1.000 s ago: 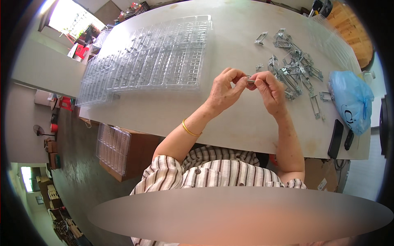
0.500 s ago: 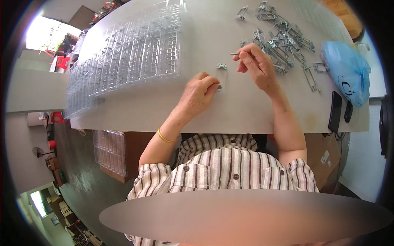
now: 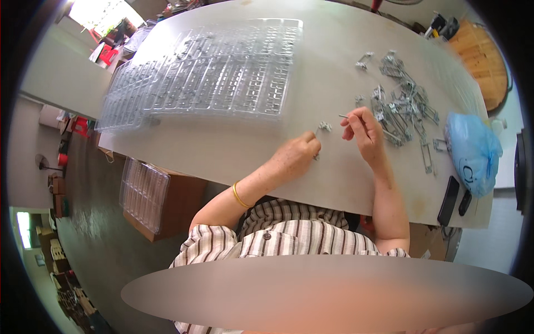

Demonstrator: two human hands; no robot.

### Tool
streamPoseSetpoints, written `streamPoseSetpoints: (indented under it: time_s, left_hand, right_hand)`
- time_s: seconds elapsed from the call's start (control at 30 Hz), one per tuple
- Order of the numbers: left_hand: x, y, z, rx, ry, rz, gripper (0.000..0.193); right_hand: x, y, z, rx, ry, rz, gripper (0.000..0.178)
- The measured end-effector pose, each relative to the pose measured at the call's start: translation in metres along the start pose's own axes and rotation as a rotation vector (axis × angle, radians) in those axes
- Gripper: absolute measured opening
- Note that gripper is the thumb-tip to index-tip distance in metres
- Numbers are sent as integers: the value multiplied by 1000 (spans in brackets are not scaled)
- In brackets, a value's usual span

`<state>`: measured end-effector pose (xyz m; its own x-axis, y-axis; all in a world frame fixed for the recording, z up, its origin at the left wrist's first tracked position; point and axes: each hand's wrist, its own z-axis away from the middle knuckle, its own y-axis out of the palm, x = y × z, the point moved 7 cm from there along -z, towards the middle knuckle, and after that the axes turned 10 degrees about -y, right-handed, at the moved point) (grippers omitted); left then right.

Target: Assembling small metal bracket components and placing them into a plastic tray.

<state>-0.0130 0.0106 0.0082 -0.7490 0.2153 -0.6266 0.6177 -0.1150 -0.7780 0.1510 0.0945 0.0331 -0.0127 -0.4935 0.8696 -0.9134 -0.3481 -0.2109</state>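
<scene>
My left hand is closed in a pinch on the near part of a small metal wire bracket. The bracket's far silvery end sticks out beyond my fingertips, and the fingers hide much of its middle. To the right, my right hand is raised beside the heap, thumb and fingers closed on a thin metal pin. That pin points left, apart from the bracket. A tangled heap of similar metal brackets lies just beyond and right of my right hand.
Clear plastic trays holding rows of metal parts cover the table's left. One loose bracket lies at the back. At right are a blue plastic bag and a black phone. Another clear tray leans on a brown box below.
The whole view has swung, so the table sits lower and tilted. My left hand still pinches the bracket, which now appears turned edge-on. My right hand keeps the pin.
</scene>
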Motion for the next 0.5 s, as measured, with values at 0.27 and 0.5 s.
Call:
streamPoseSetpoints:
  time_s: [0.27,0.5]
  left_hand:
    - [-35,-54,43,-51,186,127,21]
    - [-40,-128,72,-363,255,53,26]
  right_hand:
    - [-12,-7,6,-96,29,-92,14]
    - [-26,-7,13,16,108,28,14]
